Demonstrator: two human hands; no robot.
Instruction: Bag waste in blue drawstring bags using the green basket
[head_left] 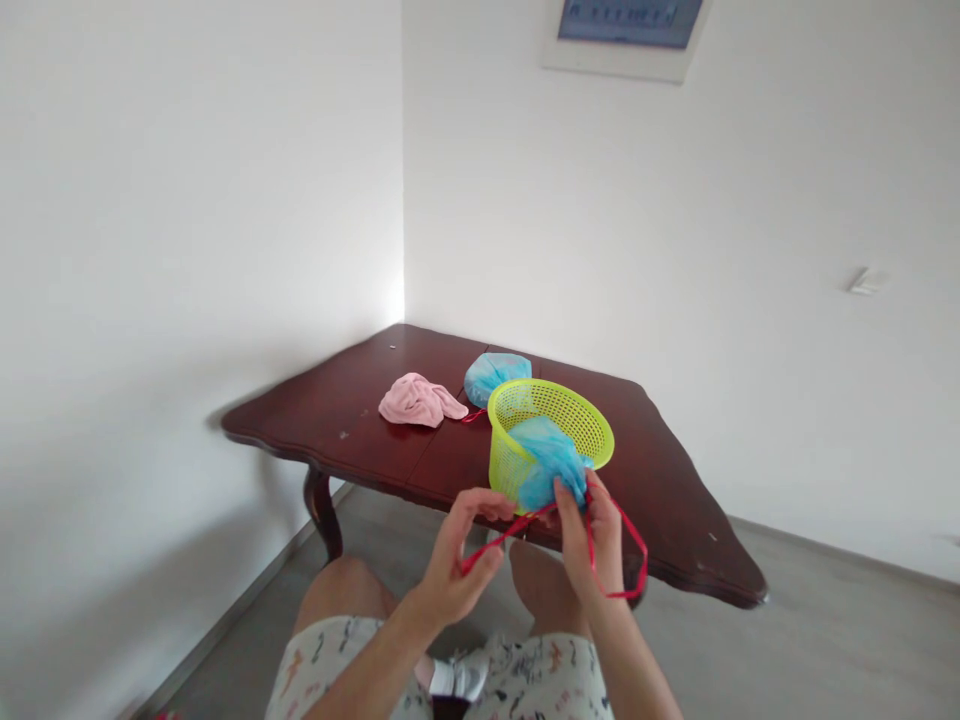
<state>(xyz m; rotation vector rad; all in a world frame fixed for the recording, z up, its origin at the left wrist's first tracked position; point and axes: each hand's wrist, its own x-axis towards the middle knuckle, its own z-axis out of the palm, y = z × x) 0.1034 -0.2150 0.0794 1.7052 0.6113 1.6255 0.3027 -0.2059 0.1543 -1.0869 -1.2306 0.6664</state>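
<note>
1. A blue drawstring bag (551, 462), gathered and creased, sits against the front rim of a lime-green plastic basket (510, 465), which tilts above the tabletop's near edge. It looks light, soft and slippery, so its gathered neck seems the surest place to take hold.
2. A thin red cord (517, 525) runs from the bag between both hands.
3. The left hand (457, 565) has a narrow grip, pinching the cord.
4. The right hand (592, 540) also has a narrow grip on the cord, just below the bag.
5. On the dark wood tabletop (360, 420) lie a second blue bag (495, 378) and a crumpled pink towel (416, 400).
</note>
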